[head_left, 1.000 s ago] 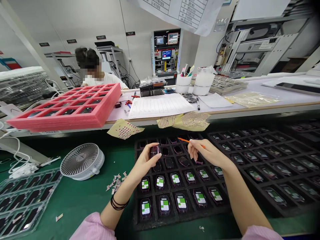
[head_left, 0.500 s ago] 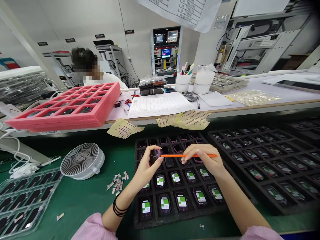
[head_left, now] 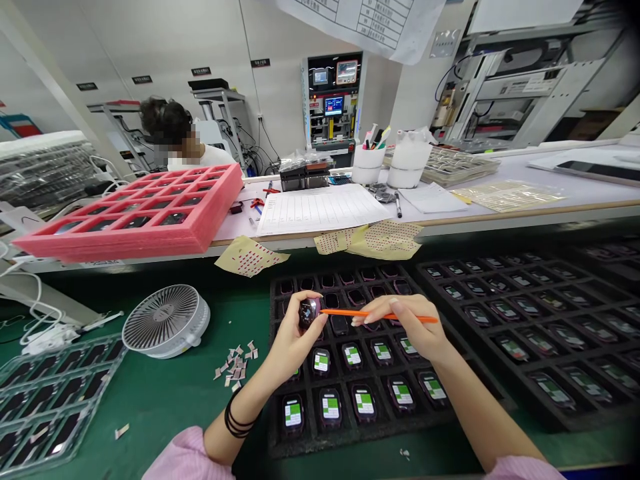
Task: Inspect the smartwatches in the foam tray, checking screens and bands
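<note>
Over a black foam tray, my left hand grips a small purple-edged watch case between thumb and fingers, its dark face turned partly toward me. My right hand holds a thin orange stick almost level, like a pen. The stick's pointed tip meets the right edge of the case by my left thumb; whether it presses there I cannot tell. Beneath my hands, rows of watch cases sit in the tray's pockets. The nearer ones, such as the watch case, show white and green faces.
A second black tray of watch cases lies to the right. Left are a round fan, small loose tabs and a clear tray. On the shelf behind stand a pink foam tray and papers. A person sits beyond.
The watch case in my left hand has turned, so more of its dark, shiny face shows. My right hand has shifted slightly, and the back end of the orange stick sits a little lower.
</note>
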`<control>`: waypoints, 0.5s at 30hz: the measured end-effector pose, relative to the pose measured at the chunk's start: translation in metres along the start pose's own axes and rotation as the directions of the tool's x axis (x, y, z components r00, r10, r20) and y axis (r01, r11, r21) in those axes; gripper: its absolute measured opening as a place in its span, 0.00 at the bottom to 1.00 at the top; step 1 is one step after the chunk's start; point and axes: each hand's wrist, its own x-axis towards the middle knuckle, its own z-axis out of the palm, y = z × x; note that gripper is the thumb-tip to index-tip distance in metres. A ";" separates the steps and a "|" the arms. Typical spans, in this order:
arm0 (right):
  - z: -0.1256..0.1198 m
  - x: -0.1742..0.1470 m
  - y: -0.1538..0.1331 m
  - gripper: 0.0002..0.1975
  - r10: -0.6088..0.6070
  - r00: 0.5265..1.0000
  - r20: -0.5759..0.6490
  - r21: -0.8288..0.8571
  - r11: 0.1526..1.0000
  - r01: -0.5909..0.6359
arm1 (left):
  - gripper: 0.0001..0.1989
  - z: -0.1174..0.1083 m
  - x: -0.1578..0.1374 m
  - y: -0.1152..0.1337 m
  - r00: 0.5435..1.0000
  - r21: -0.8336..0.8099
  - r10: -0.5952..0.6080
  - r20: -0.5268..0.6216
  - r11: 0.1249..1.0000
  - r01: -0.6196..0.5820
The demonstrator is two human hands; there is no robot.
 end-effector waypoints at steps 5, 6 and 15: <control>0.002 -0.002 0.001 0.20 -0.009 1.000 -0.003 0.028 1.000 0.009 | 0.15 -0.001 -0.003 0.003 1.000 0.043 0.007 0.012 0.999 -0.007; 0.002 -0.002 0.002 0.20 -0.014 1.000 -0.004 0.035 0.999 0.014 | 0.15 -0.001 -0.003 0.004 1.000 0.048 0.005 0.010 0.999 -0.005; 0.008 -0.004 0.001 0.21 -0.010 1.000 -0.025 0.005 1.000 0.010 | 0.16 0.000 -0.004 0.004 0.999 0.080 0.035 -0.019 0.996 -0.034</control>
